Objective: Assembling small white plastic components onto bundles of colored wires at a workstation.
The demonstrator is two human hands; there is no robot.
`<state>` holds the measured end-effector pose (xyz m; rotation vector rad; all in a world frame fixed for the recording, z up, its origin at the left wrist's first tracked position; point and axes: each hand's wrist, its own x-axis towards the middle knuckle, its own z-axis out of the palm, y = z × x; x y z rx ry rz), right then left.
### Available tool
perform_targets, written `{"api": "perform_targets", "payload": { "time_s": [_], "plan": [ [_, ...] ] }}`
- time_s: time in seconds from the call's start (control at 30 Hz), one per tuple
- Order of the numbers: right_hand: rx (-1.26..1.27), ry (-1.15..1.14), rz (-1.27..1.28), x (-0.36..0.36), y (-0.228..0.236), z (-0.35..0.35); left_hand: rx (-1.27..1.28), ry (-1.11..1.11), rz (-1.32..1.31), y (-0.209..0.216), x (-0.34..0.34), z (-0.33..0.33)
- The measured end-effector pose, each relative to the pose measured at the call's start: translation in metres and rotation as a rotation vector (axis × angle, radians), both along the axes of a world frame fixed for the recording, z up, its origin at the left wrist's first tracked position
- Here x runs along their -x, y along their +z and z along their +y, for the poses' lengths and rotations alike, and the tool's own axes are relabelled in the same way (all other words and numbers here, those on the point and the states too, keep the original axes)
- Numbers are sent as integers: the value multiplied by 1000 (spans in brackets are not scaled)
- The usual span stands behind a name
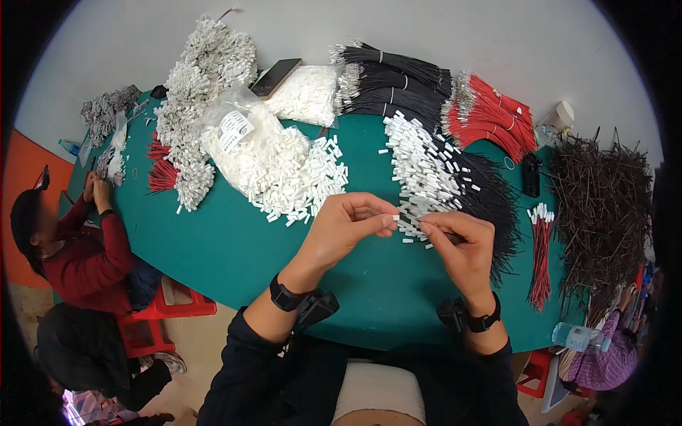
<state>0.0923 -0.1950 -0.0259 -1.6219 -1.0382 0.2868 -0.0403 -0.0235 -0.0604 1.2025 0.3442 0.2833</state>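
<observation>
My left hand point(348, 224) is closed in a pinch on a small white plastic sleeve point(396, 218). Close to its right, my right hand point(463, 245) pinches with thumb and forefinger; what lies between those fingertips is too small to make out. Just beyond both hands spreads a pile of black wires with white sleeved ends point(426, 167). To the left, loose white sleeves point(284, 188) spill from a clear plastic bag point(226, 153). A small bundle of red wires with white ends point(541, 259) lies right of my right hand.
Tied black wires point(398, 82) and red wires point(497, 117) line the back, beside another sleeve bag point(309, 92) carrying a phone point(277, 78). A tangled dark wire heap point(604, 206) fills the right side. At left, a person point(85, 255) works at the green table point(234, 259).
</observation>
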Motion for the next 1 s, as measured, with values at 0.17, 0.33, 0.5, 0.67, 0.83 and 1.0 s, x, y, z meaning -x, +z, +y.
{"api": "perform_targets", "payload": {
  "time_s": [0.17, 0.33, 0.5, 0.67, 0.83, 1.0],
  "plan": [
    [17, -22, -81, 1, 5, -1, 50, -1, -6, 0, 0, -1],
    [38, -25, -132, 1, 6, -1, 74, -10, -4, 0, 0, 0],
    [20, -23, -176, 1, 6, -2, 98, -28, 1, -3, 0, 1],
    [17, -17, -230, 1, 5, -2, 94, -29, 5, -4, 0, 0],
    [43, -9, -229, 2, 7, -3, 95, -22, -3, -5, -1, 0],
    [48, -1, -260, 1, 6, -3, 58, -23, -9, -7, -1, -1]
  ]
}}
